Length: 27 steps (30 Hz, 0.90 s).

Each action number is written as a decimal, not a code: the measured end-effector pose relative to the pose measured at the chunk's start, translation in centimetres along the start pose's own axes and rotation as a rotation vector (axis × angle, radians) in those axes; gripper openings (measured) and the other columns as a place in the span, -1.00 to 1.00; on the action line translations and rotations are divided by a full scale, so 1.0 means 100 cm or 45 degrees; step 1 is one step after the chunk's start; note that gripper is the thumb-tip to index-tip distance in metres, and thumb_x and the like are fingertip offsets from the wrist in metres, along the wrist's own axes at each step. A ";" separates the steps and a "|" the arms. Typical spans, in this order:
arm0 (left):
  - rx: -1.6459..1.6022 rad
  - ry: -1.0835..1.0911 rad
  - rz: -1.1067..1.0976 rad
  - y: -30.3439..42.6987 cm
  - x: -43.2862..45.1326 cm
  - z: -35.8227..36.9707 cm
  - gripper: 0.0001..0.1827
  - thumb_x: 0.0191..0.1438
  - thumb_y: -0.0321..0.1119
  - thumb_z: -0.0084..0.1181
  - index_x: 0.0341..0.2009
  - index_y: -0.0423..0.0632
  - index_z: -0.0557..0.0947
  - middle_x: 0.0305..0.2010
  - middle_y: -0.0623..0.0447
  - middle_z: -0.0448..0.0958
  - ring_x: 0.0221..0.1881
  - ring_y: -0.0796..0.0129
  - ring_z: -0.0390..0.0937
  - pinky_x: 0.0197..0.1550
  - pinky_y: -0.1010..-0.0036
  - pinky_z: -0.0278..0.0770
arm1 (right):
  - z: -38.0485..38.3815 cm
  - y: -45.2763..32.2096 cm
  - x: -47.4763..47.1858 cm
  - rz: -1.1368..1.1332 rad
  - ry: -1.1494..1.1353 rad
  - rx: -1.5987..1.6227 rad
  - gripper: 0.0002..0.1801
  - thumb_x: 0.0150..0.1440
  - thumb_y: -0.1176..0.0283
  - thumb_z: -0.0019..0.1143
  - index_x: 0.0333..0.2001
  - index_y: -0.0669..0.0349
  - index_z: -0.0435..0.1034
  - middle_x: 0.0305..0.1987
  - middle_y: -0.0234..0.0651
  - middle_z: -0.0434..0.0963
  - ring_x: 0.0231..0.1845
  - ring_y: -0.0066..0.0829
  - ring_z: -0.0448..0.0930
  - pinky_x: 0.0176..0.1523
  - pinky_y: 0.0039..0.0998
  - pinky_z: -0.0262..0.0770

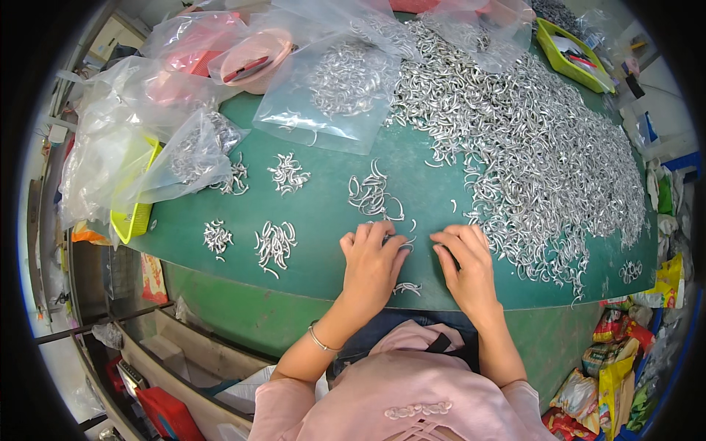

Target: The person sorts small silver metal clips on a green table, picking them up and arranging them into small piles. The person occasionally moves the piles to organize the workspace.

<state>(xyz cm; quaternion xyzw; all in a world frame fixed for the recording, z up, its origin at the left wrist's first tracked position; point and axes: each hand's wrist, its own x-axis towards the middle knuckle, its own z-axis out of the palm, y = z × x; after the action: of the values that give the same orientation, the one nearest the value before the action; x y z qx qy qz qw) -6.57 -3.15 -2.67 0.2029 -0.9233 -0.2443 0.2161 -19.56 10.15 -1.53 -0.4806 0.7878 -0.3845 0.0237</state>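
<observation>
Many small curved metal pieces lie in a large heap on the green tabletop. My left hand, fingers bent, touches a few curved pieces at the middle of the table; whether it grips any is hidden under the fingers. A loose cluster of curved pieces lies just beyond it, and several more lie near the table edge. My right hand rests with curled fingers at the heap's left side, thumb and fingertips apart, no piece visible between them. Smaller piles are at the left.
Clear plastic bags of pieces lie across the back. A pink basket holds a red object. Yellow-green baskets stand at left and back right. A small pile sits near the right edge. Colourful packages are below right.
</observation>
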 end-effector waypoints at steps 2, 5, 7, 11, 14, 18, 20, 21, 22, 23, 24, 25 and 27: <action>0.048 0.052 -0.048 -0.006 0.002 0.001 -0.73 -0.06 -0.46 0.36 -0.20 -0.02 0.66 -0.13 0.08 0.45 -0.10 0.20 0.40 -0.02 0.27 0.19 | 0.003 -0.003 0.013 -0.011 -0.036 -0.019 -0.75 0.04 0.60 0.22 -0.14 0.23 0.55 -0.15 -0.27 0.47 -0.13 -0.21 0.47 -0.07 -0.26 0.37; 0.054 0.115 -0.141 -0.009 0.003 -0.002 -0.74 -0.06 -0.48 0.35 -0.22 -0.02 0.64 -0.14 0.07 0.45 -0.12 0.20 0.39 -0.03 0.27 0.19 | 0.016 0.002 0.024 -0.057 -0.075 -0.047 -0.80 0.03 0.59 0.22 -0.21 0.23 0.54 -0.16 -0.27 0.46 -0.13 -0.21 0.46 -0.08 -0.25 0.34; 0.007 0.163 -0.223 -0.010 0.001 -0.004 -0.74 -0.06 -0.50 0.34 -0.22 -0.01 0.64 -0.14 0.06 0.45 -0.12 0.20 0.40 -0.04 0.27 0.20 | 0.025 0.005 0.023 -0.103 -0.087 -0.094 -0.84 0.02 0.58 0.22 -0.26 0.22 0.52 -0.19 -0.27 0.46 -0.14 -0.20 0.45 -0.09 -0.24 0.32; -0.146 0.149 -0.119 0.002 -0.011 -0.002 -0.65 -0.05 -0.47 0.35 -0.10 -0.01 0.64 -0.08 0.03 0.47 -0.04 0.15 0.43 -0.03 0.26 0.23 | 0.021 0.003 0.015 -0.130 -0.149 -0.163 -0.90 0.00 0.56 0.24 -0.36 0.20 0.48 -0.24 -0.26 0.44 -0.15 -0.21 0.45 -0.12 -0.23 0.28; -0.188 0.077 -0.016 0.006 -0.011 0.000 -0.65 -0.05 -0.44 0.35 -0.10 -0.03 0.65 -0.09 0.06 0.49 -0.04 0.20 0.44 -0.03 0.27 0.22 | 0.012 -0.011 0.009 -0.074 -0.176 -0.002 -0.89 -0.01 0.59 0.25 -0.36 0.23 0.47 -0.25 -0.25 0.46 -0.16 -0.20 0.44 -0.10 -0.25 0.27; -0.211 0.156 0.100 0.004 -0.011 0.002 -0.65 -0.06 -0.44 0.35 -0.11 -0.06 0.65 -0.14 0.09 0.52 -0.12 0.25 0.45 -0.05 0.28 0.21 | 0.006 -0.020 0.007 0.032 -0.231 0.228 -0.87 -0.01 0.61 0.27 -0.36 0.26 0.45 -0.26 -0.26 0.49 -0.17 -0.18 0.45 -0.04 -0.27 0.27; -0.219 0.216 0.076 0.006 -0.013 -0.002 -0.68 -0.07 -0.46 0.36 -0.15 -0.08 0.64 -0.19 0.10 0.54 -0.19 0.27 0.46 -0.08 0.29 0.22 | 0.007 -0.021 0.010 0.060 -0.282 0.260 -0.84 -0.02 0.62 0.30 -0.35 0.27 0.45 -0.28 -0.24 0.51 -0.19 -0.17 0.47 -0.03 -0.27 0.30; -0.233 0.227 0.094 0.004 -0.016 -0.002 -0.70 -0.07 -0.47 0.36 -0.17 -0.08 0.65 -0.21 0.10 0.55 -0.20 0.27 0.46 -0.09 0.28 0.23 | 0.008 -0.021 0.009 0.054 -0.285 0.289 -0.84 -0.02 0.63 0.30 -0.34 0.27 0.45 -0.28 -0.23 0.52 -0.20 -0.17 0.48 -0.04 -0.27 0.31; -0.246 0.235 0.114 0.001 -0.020 -0.002 -0.72 -0.07 -0.48 0.36 -0.20 -0.09 0.65 -0.23 0.10 0.55 -0.21 0.27 0.47 -0.10 0.28 0.25 | 0.011 -0.021 0.009 0.051 -0.287 0.318 -0.83 -0.02 0.64 0.30 -0.34 0.28 0.46 -0.28 -0.23 0.53 -0.21 -0.17 0.48 -0.06 -0.28 0.33; -0.260 0.242 0.136 -0.003 -0.023 -0.002 -0.74 -0.06 -0.48 0.36 -0.22 -0.09 0.65 -0.24 0.10 0.56 -0.22 0.27 0.47 -0.10 0.27 0.26 | 0.013 -0.022 0.010 0.048 -0.287 0.349 -0.83 -0.02 0.65 0.30 -0.33 0.29 0.46 -0.27 -0.22 0.54 -0.22 -0.18 0.49 -0.07 -0.28 0.34; -0.270 0.255 0.121 -0.007 -0.026 -0.002 -0.76 -0.06 -0.49 0.36 -0.23 -0.08 0.65 -0.25 0.10 0.56 -0.22 0.25 0.48 -0.10 0.27 0.27 | 0.015 -0.023 0.010 0.075 -0.293 0.374 -0.83 -0.02 0.66 0.29 -0.32 0.30 0.46 -0.27 -0.21 0.55 -0.21 -0.17 0.50 -0.08 -0.27 0.36; -0.279 0.267 0.106 -0.010 -0.028 -0.004 -0.77 -0.07 -0.49 0.36 -0.25 -0.08 0.65 -0.26 0.09 0.57 -0.23 0.24 0.49 -0.10 0.26 0.29 | 0.017 -0.026 0.011 0.103 -0.298 0.401 -0.82 -0.02 0.67 0.29 -0.31 0.31 0.46 -0.27 -0.19 0.55 -0.21 -0.16 0.51 -0.08 -0.27 0.38; -0.201 0.337 0.024 -0.019 -0.031 -0.012 -0.79 -0.07 -0.50 0.36 -0.28 -0.07 0.66 -0.27 0.08 0.58 -0.22 0.22 0.51 -0.09 0.26 0.32 | 0.021 -0.032 0.011 0.124 -0.259 0.421 -0.82 -0.02 0.69 0.28 -0.29 0.32 0.47 -0.26 -0.17 0.56 -0.20 -0.15 0.52 -0.07 -0.27 0.41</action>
<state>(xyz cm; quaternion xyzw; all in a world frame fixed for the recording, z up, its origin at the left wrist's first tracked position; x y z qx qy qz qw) -2.85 -3.64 -3.70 0.2068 -0.8666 -0.2851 0.3535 -16.96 7.33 -0.61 -0.4680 0.7297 -0.4565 0.2004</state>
